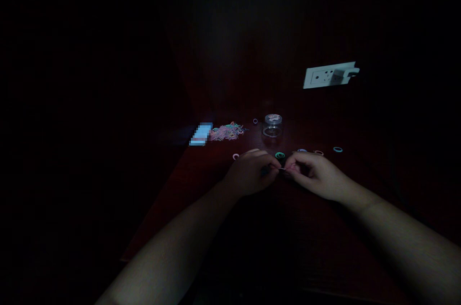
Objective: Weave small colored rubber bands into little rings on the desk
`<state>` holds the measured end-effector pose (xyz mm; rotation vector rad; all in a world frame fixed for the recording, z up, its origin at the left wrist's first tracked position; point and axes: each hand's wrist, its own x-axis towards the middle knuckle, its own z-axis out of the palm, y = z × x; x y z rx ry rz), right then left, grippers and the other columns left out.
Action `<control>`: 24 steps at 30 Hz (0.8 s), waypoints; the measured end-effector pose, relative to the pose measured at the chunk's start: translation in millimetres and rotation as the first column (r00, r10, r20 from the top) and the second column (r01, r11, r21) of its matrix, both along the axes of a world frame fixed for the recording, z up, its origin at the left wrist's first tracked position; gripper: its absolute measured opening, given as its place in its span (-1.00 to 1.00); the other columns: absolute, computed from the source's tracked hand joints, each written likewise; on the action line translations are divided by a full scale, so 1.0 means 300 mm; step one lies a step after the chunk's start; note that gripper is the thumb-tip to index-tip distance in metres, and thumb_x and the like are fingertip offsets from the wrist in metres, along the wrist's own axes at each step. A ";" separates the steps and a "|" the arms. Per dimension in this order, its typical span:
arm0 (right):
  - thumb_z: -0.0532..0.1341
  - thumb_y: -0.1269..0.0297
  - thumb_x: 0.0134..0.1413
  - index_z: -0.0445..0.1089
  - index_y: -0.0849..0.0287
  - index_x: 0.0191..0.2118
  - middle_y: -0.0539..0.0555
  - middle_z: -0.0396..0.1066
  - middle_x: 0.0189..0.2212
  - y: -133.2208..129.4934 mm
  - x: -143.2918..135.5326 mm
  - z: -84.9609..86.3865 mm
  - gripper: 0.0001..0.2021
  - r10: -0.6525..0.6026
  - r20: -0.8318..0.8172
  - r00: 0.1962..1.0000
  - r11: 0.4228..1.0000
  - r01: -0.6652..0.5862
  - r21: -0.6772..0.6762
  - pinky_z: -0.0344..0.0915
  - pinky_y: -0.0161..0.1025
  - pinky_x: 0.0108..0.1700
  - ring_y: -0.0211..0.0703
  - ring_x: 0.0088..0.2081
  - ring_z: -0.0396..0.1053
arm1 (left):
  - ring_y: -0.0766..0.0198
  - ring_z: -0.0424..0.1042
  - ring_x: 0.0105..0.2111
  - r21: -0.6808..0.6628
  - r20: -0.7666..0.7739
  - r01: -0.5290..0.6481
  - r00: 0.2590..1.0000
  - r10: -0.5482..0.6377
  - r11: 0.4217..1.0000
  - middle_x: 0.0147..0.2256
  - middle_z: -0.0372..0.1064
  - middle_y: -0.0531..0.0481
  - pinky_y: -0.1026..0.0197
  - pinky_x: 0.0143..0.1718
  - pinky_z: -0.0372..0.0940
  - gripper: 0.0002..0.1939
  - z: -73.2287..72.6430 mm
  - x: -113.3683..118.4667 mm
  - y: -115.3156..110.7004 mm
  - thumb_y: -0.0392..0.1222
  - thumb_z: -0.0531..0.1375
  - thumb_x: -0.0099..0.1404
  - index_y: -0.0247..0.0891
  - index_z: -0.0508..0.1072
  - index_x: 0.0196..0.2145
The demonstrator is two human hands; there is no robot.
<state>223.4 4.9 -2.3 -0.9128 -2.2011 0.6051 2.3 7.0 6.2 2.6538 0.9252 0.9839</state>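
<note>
My left hand (254, 170) and my right hand (317, 173) are close together over the dark red table, each closed in a pinch. Between their fingertips stretches a small pink band (283, 168), held at both ends. Just beyond the fingers lies a green ring-shaped band (280, 155). A pink band (236, 156) is beside my left hand, partly next to its knuckles. Past my right hand are a blue band (301, 151), partly hidden, an orange-beige band (319, 152) and a light blue band (337, 150).
A heap of colourful bands (228, 132) lies at the back left, next to a bright, pixelated phone-like rectangle (200, 134). A clear lidded jar (272, 128) stands behind the hands, with a small purple ring (255, 121) to its left. A white wall socket (324, 77) holds a plug.
</note>
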 end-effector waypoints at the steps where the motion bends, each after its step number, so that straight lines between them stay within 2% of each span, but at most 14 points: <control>1: 0.21 0.29 0.15 0.39 0.18 -0.34 -0.02 0.33 -0.53 0.000 0.001 -0.001 -0.91 0.003 0.002 1.000 1.000 -0.003 -0.007 0.21 -0.32 -0.47 -0.27 -0.50 0.25 | 0.28 0.41 -0.27 -0.001 -0.002 -0.003 1.000 0.003 1.000 -0.32 0.48 0.07 0.15 -0.15 0.29 -0.91 -0.001 0.000 0.000 -0.23 0.18 0.28 -0.17 0.48 -0.26; 15: 0.20 0.35 0.12 0.36 0.16 -0.35 -0.04 0.32 -0.53 -0.001 0.003 -0.003 -0.96 0.003 0.020 1.000 0.999 -0.002 -0.044 0.19 -0.32 -0.47 -0.27 -0.50 0.24 | 0.28 0.39 -0.29 -0.003 -0.003 -0.003 1.000 0.003 1.000 -0.34 0.46 0.06 0.16 -0.16 0.27 -0.94 0.003 -0.003 -0.006 -0.21 0.17 0.30 -0.19 0.45 -0.30; 24: 0.18 0.31 0.17 0.41 0.18 -0.35 0.00 0.33 -0.51 -0.014 -0.009 0.022 -0.89 0.016 0.012 1.000 0.999 -0.017 0.028 0.22 -0.30 -0.42 -0.25 -0.48 0.27 | 0.27 0.39 -0.29 -0.035 -0.013 -0.003 1.000 0.003 0.999 -0.34 0.47 0.07 0.15 -0.15 0.27 -0.95 0.007 -0.004 -0.006 -0.21 0.18 0.30 -0.19 0.43 -0.32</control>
